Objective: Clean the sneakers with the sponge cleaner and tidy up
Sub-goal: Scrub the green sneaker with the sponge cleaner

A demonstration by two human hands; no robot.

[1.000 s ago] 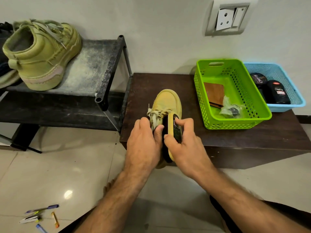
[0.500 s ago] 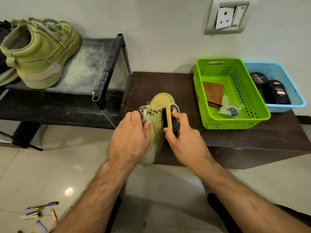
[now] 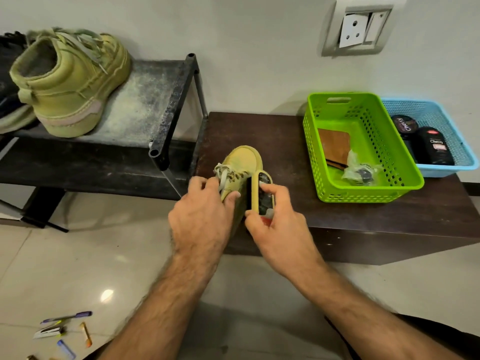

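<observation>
Down low on the shiny floor tiles (image 3: pixel 65 261), a few pens (image 3: pixel 66 317) and small bits, left side

Closer in, two bare arms reaching forward

Left hand (image 3: pixel 201 219) wrapped round the yellow sneaker (image 3: pixel 240 162), fingers curled over the laces, thumb pressed on the side

Right hand (image 3: pixel 275 224) pinching the sponge cleaner (image 3: pixel 261 194), thumb under, fingers curled on top, sponge side flat against the sneaker

Sneaker at the front edge of the dark brown table (image 3: pixel 285 141), toe pointing away

Further back on the table, a green basket (image 3: pixel 405 162) with a brown wallet (image 3: pixel 335 146) and a clear bag (image 3: pixel 359 171)

Just beside it, a blue basket (image 3: pixel 441 113) with black polish things

Far left, the other sneaker (image 3: pixel 72 84) on a dusty black rack (image 3: pixel 145 105)

Up on the wall, a wall socket (image 3: pixel 359 28)
</observation>
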